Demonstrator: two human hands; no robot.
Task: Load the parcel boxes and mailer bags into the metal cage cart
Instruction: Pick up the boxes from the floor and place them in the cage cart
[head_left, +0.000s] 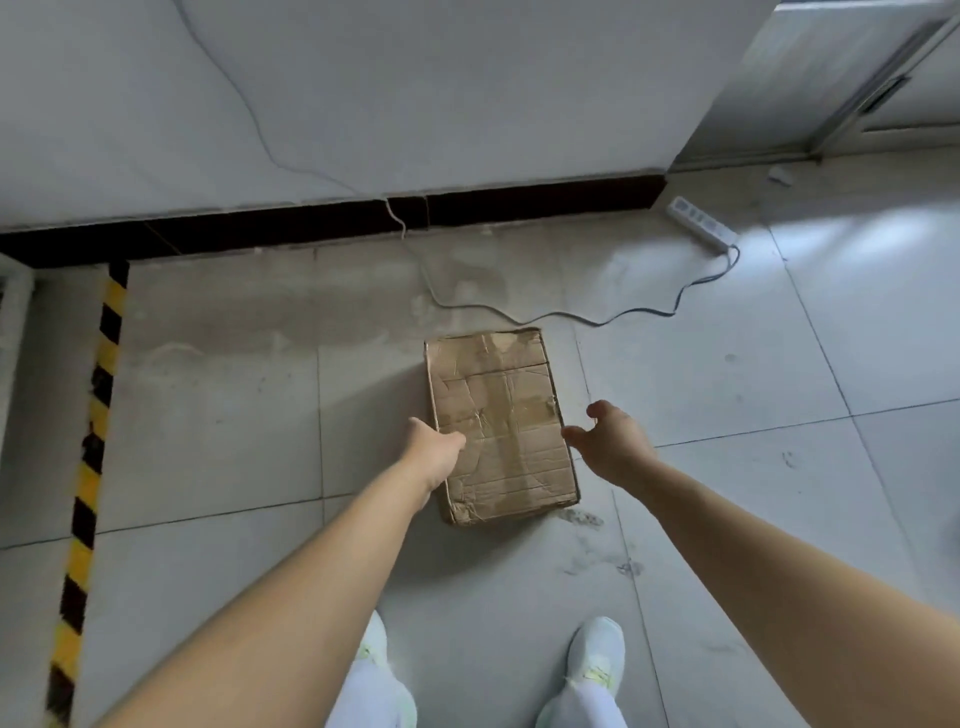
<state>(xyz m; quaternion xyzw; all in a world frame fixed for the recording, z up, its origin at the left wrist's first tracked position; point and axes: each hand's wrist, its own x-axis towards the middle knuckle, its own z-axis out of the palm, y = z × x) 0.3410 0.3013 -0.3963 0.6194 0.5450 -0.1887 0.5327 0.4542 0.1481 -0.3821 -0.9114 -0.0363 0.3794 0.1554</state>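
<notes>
Bare forearms (311, 571), flat creased cardboard box (506, 410)

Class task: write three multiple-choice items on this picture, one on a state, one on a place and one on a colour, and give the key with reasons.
1. How is the cardboard box? A held in the air; B standing on end; C lying flat on the floor.
2. Where is the power strip? A on a chair; B on the floor by the wall; C in a drawer.
3. What colours has the striped floor tape? A red and white; B yellow and black; C blue and green.
Key: 1 C, its broad face is up, resting on the tiles; 2 B, it lies just below the dark skirting; 3 B, the stripes show these colours.
</notes>
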